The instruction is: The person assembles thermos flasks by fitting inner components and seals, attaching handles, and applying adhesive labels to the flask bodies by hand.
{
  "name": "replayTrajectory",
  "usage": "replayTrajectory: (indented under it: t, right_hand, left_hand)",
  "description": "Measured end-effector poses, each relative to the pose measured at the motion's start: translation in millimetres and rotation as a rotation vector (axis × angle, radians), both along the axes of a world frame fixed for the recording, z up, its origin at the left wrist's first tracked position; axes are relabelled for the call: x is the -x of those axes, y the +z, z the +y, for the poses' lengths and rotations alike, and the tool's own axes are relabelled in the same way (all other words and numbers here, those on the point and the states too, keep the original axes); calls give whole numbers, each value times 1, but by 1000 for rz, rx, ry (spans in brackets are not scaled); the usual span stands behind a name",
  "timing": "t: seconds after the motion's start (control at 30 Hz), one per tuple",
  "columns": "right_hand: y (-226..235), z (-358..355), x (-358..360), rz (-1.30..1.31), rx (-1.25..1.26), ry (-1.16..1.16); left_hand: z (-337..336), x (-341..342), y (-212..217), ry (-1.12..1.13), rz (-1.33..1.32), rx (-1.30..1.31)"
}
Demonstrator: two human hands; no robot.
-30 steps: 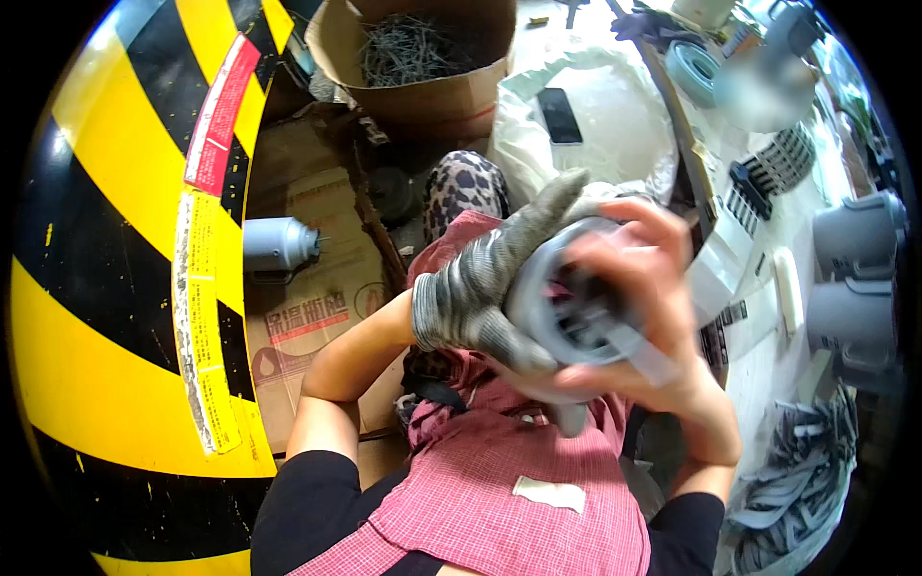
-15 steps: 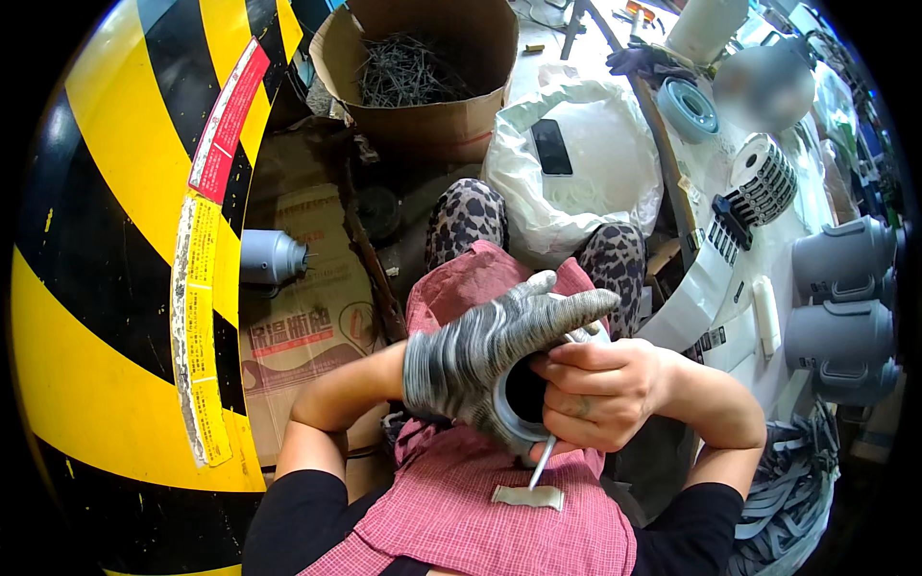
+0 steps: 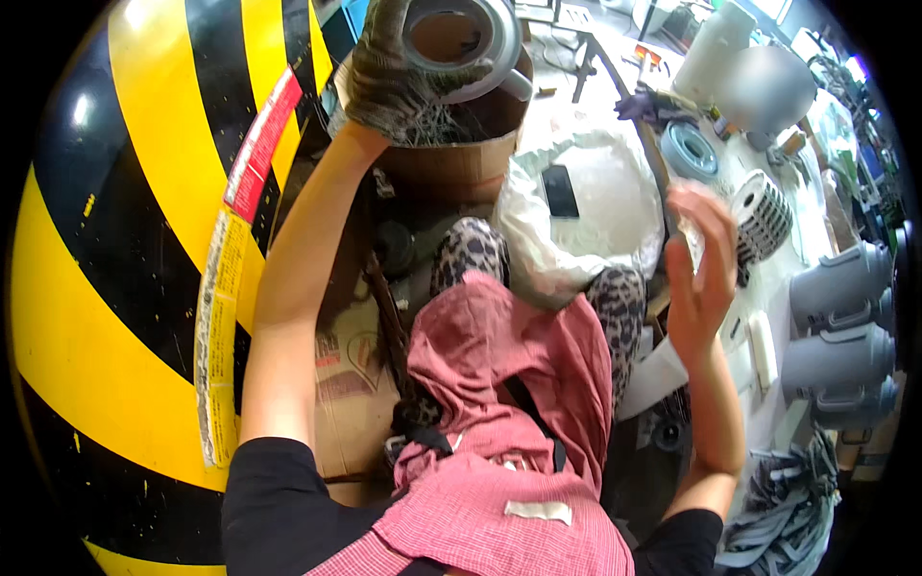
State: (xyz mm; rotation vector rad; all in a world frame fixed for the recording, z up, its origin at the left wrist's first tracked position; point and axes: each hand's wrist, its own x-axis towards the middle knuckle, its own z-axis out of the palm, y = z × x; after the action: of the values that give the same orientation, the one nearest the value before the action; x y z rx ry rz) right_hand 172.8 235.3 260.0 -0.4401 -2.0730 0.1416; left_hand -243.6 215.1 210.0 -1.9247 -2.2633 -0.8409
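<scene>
The phone (image 3: 560, 191) lies in the bag (image 3: 523, 252), right of carton (image 3: 451, 175) and held container (image 3: 497, 53), left of the jugs (image 3: 828, 296).

A workshop or small factory is suggested by a panel (image 3: 154, 288) painted in black and yellow stripes, a carton (image 3: 442, 173) where thin metal pieces (image 3: 448, 127) are heaped, and a surface (image 3: 766, 415) crowded with matching grey jugs (image 3: 837, 370) and a black-and-white roll (image 3: 765, 219).

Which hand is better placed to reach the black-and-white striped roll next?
Likely the right hand: it is bare and close to the striped roll, though whether it holds anything is unclear. The left hand is gloved, occupied with the grey vessel, and farther away, by the carton.
</scene>
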Motion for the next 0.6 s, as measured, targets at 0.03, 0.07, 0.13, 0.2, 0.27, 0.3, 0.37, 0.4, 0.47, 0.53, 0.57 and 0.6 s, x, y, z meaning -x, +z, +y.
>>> replayTrajectory:
  t: [0.03,0.07,0.13,0.2,0.27,0.3,0.37,0.4,0.47,0.53,0.57,0.6]
  right_hand:
    - [-14,2,-4,-82,-13,-64]
    - [-28,2,-7,-156,18,-85]
    - [-66,-2,-10,-307,158,24]
    - [-110,-16,-16,-582,106,202]
    - [-145,-28,-31,-786,39,206]
    - [-157,-29,-41,-905,25,142]
    - [-166,-30,-67,-834,365,90]
    - [-164,-34,-80,-716,321,50]
    - [-153,-36,-103,-630,322,-84]
    - [-140,-30,-113,-590,387,-202]
    - [-136,-22,-112,-612,404,-215]
    - [-137,-10,-105,-578,366,-201]
  left_hand:
    - [3,16,-13,10,-19,-18]
    - [0,27,-24,19,-45,-53]
    - [-12,35,-37,13,-131,-126]
    - [-31,27,-38,-2,-240,-203]
    - [-56,11,-28,-21,-363,-278]
    - [-68,0,-22,-35,-418,-311]
    - [-94,-21,-12,-65,-517,-367]
    - [-107,-31,-7,-88,-557,-388]
    - [-130,-52,0,-154,-606,-407]
    - [-145,-75,6,-252,-632,-393]
    - [-148,-88,10,-312,-644,-375]
    - [-147,-103,10,-393,-638,-342]
